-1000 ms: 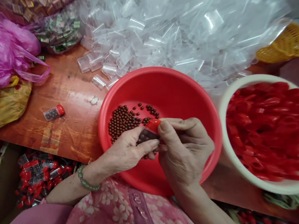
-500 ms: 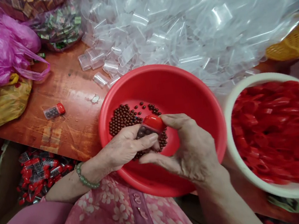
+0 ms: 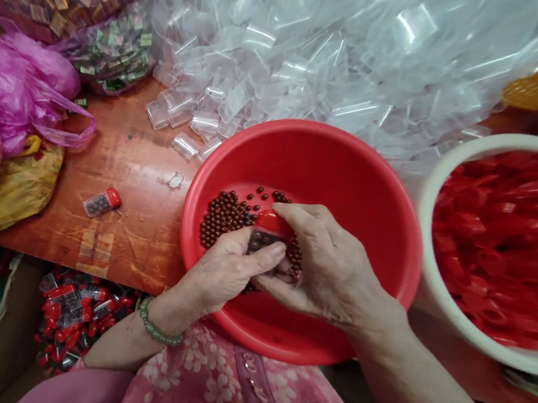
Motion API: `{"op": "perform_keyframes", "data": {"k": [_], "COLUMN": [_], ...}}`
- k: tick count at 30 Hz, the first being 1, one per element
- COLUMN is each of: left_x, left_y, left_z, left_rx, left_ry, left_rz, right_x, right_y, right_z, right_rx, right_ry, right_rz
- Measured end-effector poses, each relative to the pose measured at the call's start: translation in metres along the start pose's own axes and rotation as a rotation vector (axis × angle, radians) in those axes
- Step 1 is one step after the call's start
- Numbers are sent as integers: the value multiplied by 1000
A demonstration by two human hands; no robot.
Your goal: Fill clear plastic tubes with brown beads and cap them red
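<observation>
Red cap point(image 3: 268, 218) probably getting seated: left hand point(image 3: 228, 266) pinches the bottle point(image 3: 260, 239), right hand point(image 3: 330, 268) curls at the cap, can't tell if gripping. Next push wants steadiness imo.

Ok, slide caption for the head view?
Left hand holds a container, right hand at its red cap, over a red basin.

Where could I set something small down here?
Bare tabletop runs between the yellow bag, clear plastic heap and red basin, around one capped container. The basin's inner right side looks free too. Crowded: that heap behind it and the full white tub.
</observation>
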State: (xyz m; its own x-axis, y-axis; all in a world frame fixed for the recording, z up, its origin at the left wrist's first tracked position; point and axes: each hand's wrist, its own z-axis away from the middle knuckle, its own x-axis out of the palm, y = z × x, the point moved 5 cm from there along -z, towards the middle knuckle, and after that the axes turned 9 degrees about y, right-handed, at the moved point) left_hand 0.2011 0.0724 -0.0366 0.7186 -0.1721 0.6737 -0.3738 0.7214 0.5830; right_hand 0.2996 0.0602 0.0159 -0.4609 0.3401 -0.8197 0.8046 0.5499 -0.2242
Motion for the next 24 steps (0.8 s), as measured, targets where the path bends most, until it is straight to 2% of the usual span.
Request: {"op": "perform_keyframes", "data": {"k": [6, 8, 10, 13, 15, 20, 22, 24], "left_x": [4, 6, 7, 9, 10, 11, 10, 9], "left_y": [7, 8, 8, 7, 6, 7, 8, 9], "left_z": [4, 4, 4, 4, 4, 6, 7, 7], "left_rx": [32, 31, 32, 41, 48, 75, 72, 62], "left_ry": [-36, -54, -55, -54, -56, -47, -39, -45], "left_rz": [-162, -216, -244, -273, -310, -382, -368, -345], "right_x": [-5, -6, -6, -7, -6, -6, -8, -11], "right_y": [7, 12, 19, 27, 28, 27, 27, 24], "right_z": [5, 8, 12, 17, 17, 15, 15, 13], "right_rx": [53, 176, 368, 634, 716, 790, 743, 618], "right_ry": [-13, -37, -15, 126, 187, 174, 161, 146], "right_rz": [-226, -397, -548, -640, -677, -695, -656, -608]}}
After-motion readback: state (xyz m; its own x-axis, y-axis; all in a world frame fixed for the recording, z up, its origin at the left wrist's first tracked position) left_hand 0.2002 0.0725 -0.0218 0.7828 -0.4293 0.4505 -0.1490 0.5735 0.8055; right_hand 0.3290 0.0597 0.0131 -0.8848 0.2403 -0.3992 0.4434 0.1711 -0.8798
